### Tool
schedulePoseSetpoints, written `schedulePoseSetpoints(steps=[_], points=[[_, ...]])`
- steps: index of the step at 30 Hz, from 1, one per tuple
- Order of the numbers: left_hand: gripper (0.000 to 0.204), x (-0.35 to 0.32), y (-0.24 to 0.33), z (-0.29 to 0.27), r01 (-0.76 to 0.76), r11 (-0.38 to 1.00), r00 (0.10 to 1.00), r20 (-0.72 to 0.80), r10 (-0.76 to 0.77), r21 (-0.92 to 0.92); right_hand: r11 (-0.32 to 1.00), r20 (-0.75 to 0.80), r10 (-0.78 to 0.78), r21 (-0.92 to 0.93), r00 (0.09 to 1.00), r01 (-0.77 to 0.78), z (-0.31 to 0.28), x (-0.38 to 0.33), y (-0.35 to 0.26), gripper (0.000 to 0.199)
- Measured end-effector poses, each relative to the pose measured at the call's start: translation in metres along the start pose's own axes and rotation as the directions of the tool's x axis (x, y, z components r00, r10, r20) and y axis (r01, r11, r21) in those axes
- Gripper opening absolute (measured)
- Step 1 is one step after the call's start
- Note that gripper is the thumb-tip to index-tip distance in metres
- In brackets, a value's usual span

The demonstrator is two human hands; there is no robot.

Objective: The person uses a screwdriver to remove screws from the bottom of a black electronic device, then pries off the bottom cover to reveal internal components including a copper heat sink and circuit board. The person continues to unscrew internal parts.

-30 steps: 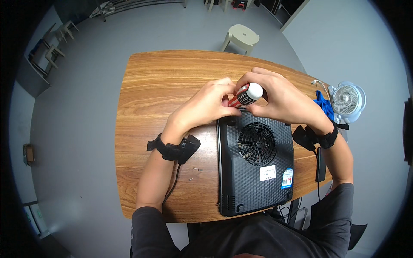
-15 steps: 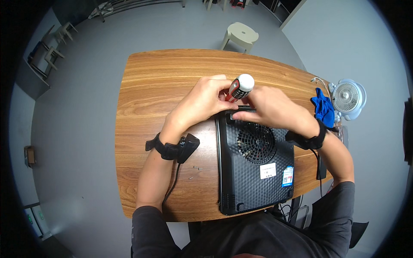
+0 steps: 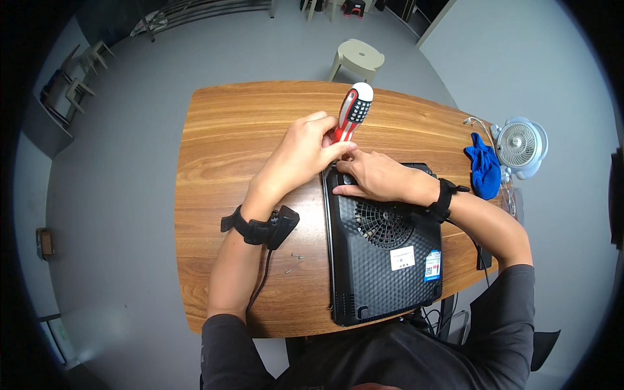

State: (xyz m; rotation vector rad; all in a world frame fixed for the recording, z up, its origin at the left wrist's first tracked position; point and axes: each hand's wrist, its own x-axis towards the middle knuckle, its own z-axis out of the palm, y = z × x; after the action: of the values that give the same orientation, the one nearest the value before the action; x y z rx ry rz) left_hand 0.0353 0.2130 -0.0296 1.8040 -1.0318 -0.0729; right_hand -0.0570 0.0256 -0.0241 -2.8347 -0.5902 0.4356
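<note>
A black laptop cooling pad point(image 3: 390, 292) lies on the wooden table, its textured face with a round fan grille and two labels turned up. At its far left corner my left hand point(image 3: 302, 149) is closed round the lower handle of a red, white and black screwdriver point(image 3: 356, 110). The screwdriver stands nearly upright, leaning slightly away; its tip is hidden by my hands. My right hand point(image 3: 380, 177) rests on that same corner, thumb on the upper face and fingers curled over the far edge beside the screwdriver. Several small screws point(image 3: 296, 256) lie left of the pad.
A blue cloth point(image 3: 484, 169) and a small light-blue fan point(image 3: 520, 143) sit at the table's right edge, with cables round them. A pale stool point(image 3: 359, 57) stands beyond the far edge. Black straps with a cabled device point(image 3: 283, 227) are on my wrists.
My right hand has moved from beside the screwdriver's handle down onto the pad's corner. The screwdriver now stands more upright, its handle higher in view. My left hand still grips it.
</note>
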Motion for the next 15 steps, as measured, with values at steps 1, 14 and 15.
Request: schedulePoseSetpoints(steps=[1, 14, 15], points=[[0.032, 0.0, -0.002, 0.001, 0.024, 1.0, 1.0, -0.014, -0.024, 0.02, 1.0, 0.002, 0.0, 0.002, 1.0, 0.0, -0.001, 0.0, -0.001, 0.058], [0.031, -0.005, -0.024, -0.007, 0.456, 0.833, 0.858, 0.096, -0.505, 0.313, 0.997, -0.073, -0.054, 0.053, 0.996, 0.058, 0.001, -0.004, 0.001, 0.049], [0.031, -0.005, -0.025, -0.007, 0.487, 0.818, 0.839, 0.097, -0.536, 0.306, 0.997, -0.077, -0.059, 0.051, 0.995, 0.064, 0.0, -0.005, 0.002, 0.048]])
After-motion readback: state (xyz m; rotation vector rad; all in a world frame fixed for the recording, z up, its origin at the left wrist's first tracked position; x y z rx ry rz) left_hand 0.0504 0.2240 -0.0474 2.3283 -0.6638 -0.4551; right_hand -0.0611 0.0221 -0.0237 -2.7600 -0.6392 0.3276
